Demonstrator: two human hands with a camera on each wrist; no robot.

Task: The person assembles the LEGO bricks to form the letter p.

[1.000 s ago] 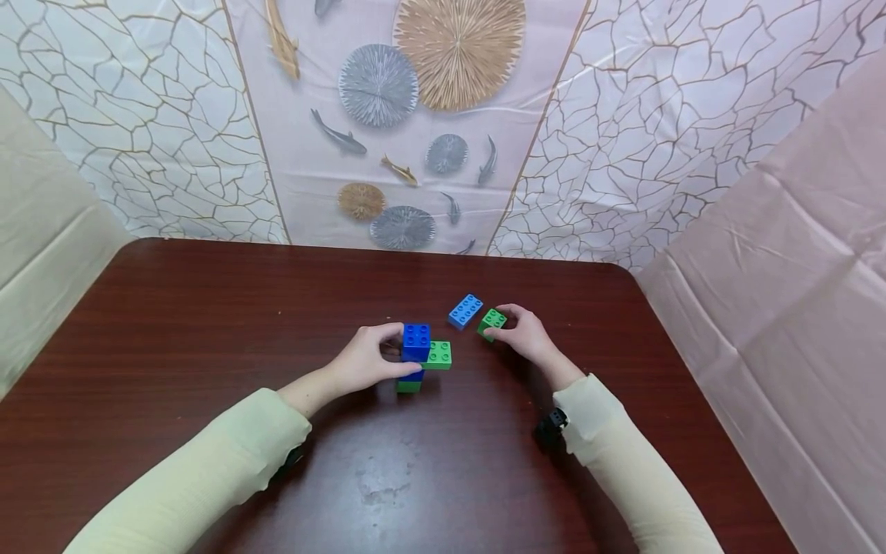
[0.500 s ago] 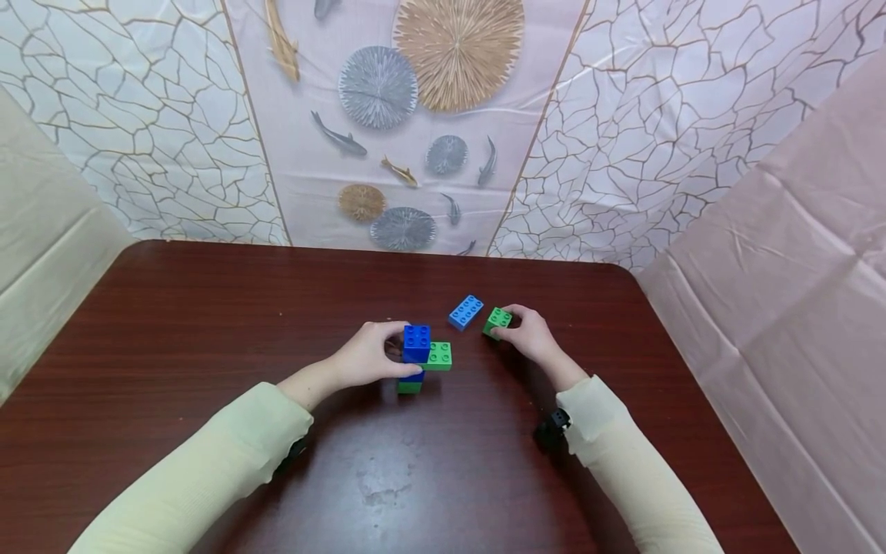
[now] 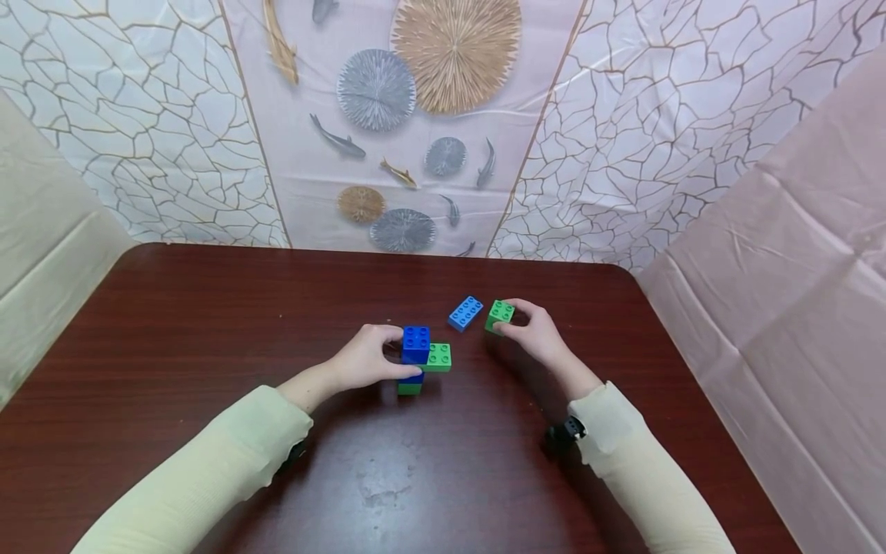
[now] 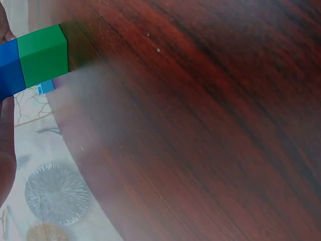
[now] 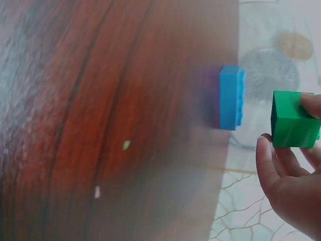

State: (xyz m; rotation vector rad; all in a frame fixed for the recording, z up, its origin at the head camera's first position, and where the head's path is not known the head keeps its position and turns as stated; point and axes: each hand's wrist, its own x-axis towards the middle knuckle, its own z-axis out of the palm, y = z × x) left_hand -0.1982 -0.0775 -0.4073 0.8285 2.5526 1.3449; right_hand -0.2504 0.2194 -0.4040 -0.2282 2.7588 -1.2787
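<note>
My left hand (image 3: 363, 355) grips a stack of toy building bricks between thumb and fingers. Topmost is a dark blue brick (image 3: 415, 352), with a green brick (image 3: 439, 360) jutting out to the right just under it. More blue and a green bottom brick (image 4: 44, 56) show lower in the stack. Over on the right, my right hand (image 3: 543, 335) pinches a square green brick (image 3: 500, 315), studs up in the head view. The right wrist view shows this green brick (image 5: 295, 125) between thumb and fingers, raised off the tabletop.
A light blue, longer brick (image 3: 465, 313) lies on the dark brown table (image 3: 208, 323) between the two hands, a little farther back. Behind the table hangs a patterned cloth (image 3: 388, 169), and a plain pinkish cloth (image 3: 782, 308) borders the right side.
The right hand has shifted slightly to the right and away from the body, lifting the green brick with it. My left hand and the stack stay nearly in place.
</note>
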